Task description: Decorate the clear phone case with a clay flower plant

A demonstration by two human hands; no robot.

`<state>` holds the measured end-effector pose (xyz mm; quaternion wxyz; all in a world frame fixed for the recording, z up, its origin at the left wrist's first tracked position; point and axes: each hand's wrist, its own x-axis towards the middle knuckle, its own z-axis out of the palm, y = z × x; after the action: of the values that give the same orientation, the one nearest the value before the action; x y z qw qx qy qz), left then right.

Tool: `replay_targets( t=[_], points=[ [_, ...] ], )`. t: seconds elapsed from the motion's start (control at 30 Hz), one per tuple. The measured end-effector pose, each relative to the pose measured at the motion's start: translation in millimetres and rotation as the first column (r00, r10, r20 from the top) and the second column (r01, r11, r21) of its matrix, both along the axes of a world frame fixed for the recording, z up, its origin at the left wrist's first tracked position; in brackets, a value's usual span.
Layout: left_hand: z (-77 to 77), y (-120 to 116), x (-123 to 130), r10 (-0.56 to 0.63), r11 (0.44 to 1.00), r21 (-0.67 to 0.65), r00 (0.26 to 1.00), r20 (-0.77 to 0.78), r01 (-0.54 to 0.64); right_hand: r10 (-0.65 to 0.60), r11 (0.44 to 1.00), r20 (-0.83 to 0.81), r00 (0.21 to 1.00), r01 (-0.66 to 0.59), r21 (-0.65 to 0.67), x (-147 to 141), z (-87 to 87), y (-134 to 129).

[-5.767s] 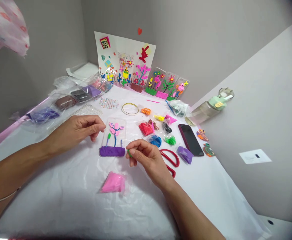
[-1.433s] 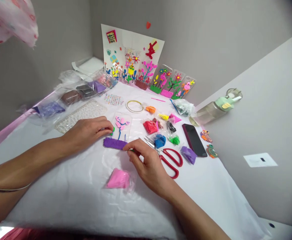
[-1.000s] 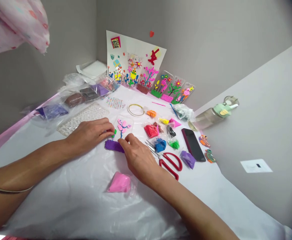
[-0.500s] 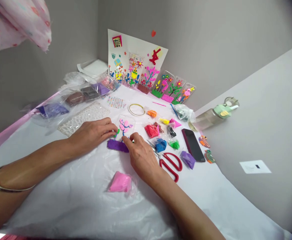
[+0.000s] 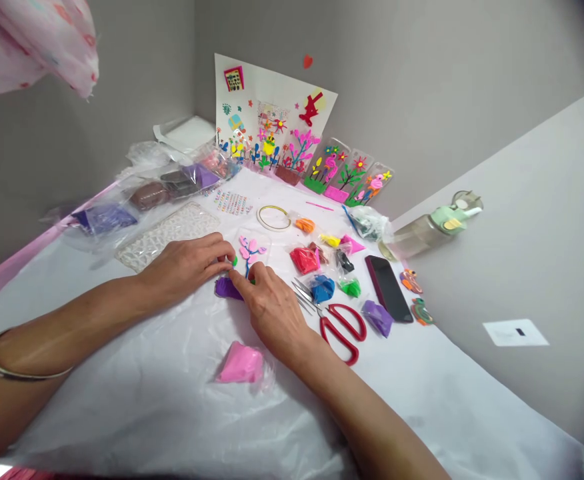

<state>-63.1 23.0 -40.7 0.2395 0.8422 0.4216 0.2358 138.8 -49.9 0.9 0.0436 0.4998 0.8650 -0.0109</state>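
The left hand (image 5: 188,263) is reaching palm-down across the left side of the clear case (image 5: 262,248), its curled fingertips meeting at the green clay (image 5: 235,261); whether they are gripping it, I cannot tell. The right hand (image 5: 275,303) is arching over the case's near right corner, index finger extending above the purple strip (image 5: 227,289), its grasp hidden. Right of the case, scissors (image 5: 321,311) are lying open; farther right, a phone (image 5: 389,289) is resting near the table's (image 5: 402,380) edge.

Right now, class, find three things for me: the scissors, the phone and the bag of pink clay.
Scissors (image 5: 361,325): head view, on a red handle.
Phone (image 5: 391,290): head view, on its dark screen.
Bag of pink clay (image 5: 242,363): head view, on the pink clay inside.
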Motion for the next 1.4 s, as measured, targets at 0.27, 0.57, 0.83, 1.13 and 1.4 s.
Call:
replay_targets(
  t=[0.27,0.57,0.83,1.13,1.4],
  points=[
    [2.5,4.5,-3.3,0.036,0.997,-0.070,0.998,0.059,-0.032,-0.013,1.000,0.010,1.000,0.013,-0.028,-2.4,1.7,1.4],
    [2.8,4.8,-3.4,0.048,0.995,-0.092,0.997,0.065,-0.042,-0.107,0.994,-0.473,0.874,0.105,-0.032,8.5,-6.1,0.6],
    [13.8,-2.3,-2.1,0.080,0.996,-0.057,0.987,0.141,-0.072,-0.499,0.866,-0.862,0.091,0.001,-0.500,32.7,7.5,-4.3],
    [24.9,-41.6,20.1,-0.203,0.978,0.104,0.928,0.311,0.179,-0.689,0.724,-0.698,-0.194,-0.219,-0.654,24.2,-6.8,-3.2],
    [21.6,-42.9,22.0,-0.196,0.965,0.214,0.961,0.197,0.153,-0.705,0.709,-0.684,-0.189,-0.213,-0.672,18.6,-8.0,-4.3]
  ],
)
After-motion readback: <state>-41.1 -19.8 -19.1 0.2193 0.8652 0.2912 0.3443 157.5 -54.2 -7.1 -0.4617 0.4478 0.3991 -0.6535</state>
